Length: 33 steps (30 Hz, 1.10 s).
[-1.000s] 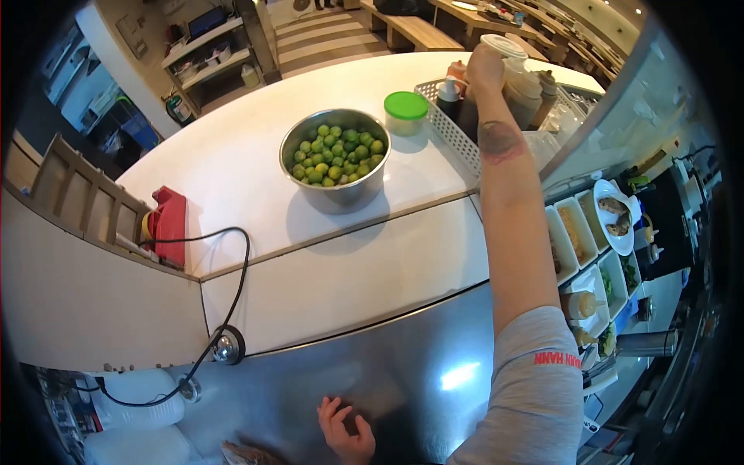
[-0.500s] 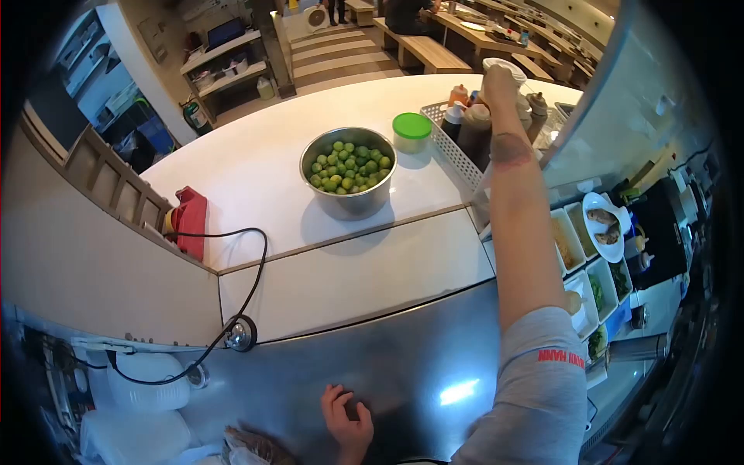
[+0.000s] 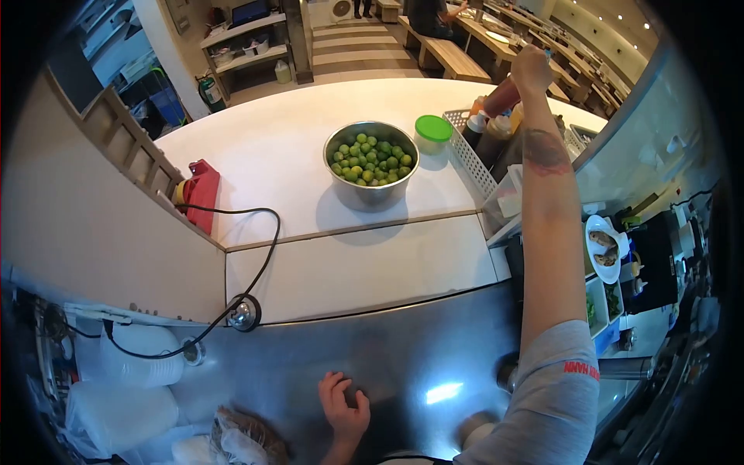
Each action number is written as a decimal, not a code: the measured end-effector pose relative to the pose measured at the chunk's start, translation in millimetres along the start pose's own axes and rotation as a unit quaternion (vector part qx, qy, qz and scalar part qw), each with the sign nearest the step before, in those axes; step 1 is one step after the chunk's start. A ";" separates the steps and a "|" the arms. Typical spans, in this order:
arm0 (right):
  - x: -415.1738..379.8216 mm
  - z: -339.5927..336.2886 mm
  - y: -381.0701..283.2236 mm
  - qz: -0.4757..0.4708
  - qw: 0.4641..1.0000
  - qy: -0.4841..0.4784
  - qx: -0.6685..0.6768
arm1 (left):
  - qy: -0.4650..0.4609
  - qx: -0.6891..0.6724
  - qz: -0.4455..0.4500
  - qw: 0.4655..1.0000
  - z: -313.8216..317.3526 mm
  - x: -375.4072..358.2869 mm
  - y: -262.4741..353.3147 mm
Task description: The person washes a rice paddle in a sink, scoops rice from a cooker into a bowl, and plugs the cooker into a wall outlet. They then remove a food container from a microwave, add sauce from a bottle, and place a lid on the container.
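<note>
My right hand (image 3: 532, 71) is stretched out over the bottle basket, its fingers closed on a red sauce bottle (image 3: 502, 98) that is tilted. Below it, several other sauce bottles (image 3: 494, 138) stand in the white perforated basket (image 3: 470, 160). My left hand (image 3: 343, 404) is over the steel counter (image 3: 403, 349) near the bottom, fingers apart and slightly curled, holding nothing. On the white counter, a steel bowl (image 3: 372, 194) holds many green citrus fruits (image 3: 370, 160). Right of the bowl sits a tub with a green lid (image 3: 433, 129).
A call bell (image 3: 244, 313) and a black cable (image 3: 271, 256) lie at the left. Behind them is a red object (image 3: 204, 198). Plastic containers (image 3: 132, 355) are at the lower left. Food trays and a plate (image 3: 604, 249) are at the right. A person (image 3: 431, 18) sits on a far bench.
My right hand now has a red sauce bottle in its grip above the basket; a white-lidded item was at the hand before. The view has shifted slightly.
</note>
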State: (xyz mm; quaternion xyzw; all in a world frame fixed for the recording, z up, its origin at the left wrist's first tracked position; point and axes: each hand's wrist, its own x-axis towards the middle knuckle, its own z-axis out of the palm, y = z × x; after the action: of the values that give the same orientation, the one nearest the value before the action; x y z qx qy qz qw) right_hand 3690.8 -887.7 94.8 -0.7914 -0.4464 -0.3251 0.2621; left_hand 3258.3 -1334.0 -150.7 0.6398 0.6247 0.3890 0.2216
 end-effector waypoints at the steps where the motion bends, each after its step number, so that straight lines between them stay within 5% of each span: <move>1: 2.9 -19.1 -7.9 0.006 1.000 0.010 0.007 | 0.004 -0.006 0.000 1.000 0.3 -0.6 -1.4; 8: 12.8 -106.2 -39.2 -0.104 0.993 -0.015 0.055 | 0.022 -0.010 0.029 0.999 0.0 -2.6 -4.1; 16: -107.4 -285.9 -68.3 -0.164 0.940 -0.167 0.248 | 0.062 -0.117 0.034 0.991 -3.8 -7.3 -9.5; 18: -143.1 -325.5 -64.8 -0.196 0.926 -0.133 0.294 | 0.110 -0.178 0.029 0.977 -35.1 -3.3 29.1; 24: -249.9 -488.6 -45.1 -0.259 0.892 -0.205 0.309 | 0.073 -0.075 0.215 0.971 -130.8 -3.5 171.2; 25: -264.0 -508.7 -36.3 -0.248 0.884 -0.221 0.328 | 0.052 -0.080 0.219 0.971 -135.5 -13.3 179.5; 27: -289.1 -540.5 -11.0 -0.229 0.881 -0.237 0.338 | -0.135 -0.260 0.093 0.952 -139.0 -34.0 193.2; 30: -323.2 -580.5 31.1 -0.190 0.891 -0.246 0.331 | -0.195 -0.271 0.072 0.940 -131.4 -81.4 198.8; 32: -357.0 -594.7 71.4 -0.024 0.891 -0.176 0.419 | -0.221 -0.315 0.071 0.920 -117.3 -116.0 198.6; 33: -377.2 -593.5 97.2 0.012 0.871 -0.231 0.434 | -0.245 -0.359 0.067 0.898 -108.1 -135.1 198.6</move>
State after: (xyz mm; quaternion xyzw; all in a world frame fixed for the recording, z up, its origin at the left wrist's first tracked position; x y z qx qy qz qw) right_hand 3462.4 -1553.5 186.8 -0.6557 -0.5808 0.0963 0.4727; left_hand 3310.3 -1511.3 37.1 0.6322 0.3246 0.4319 0.5554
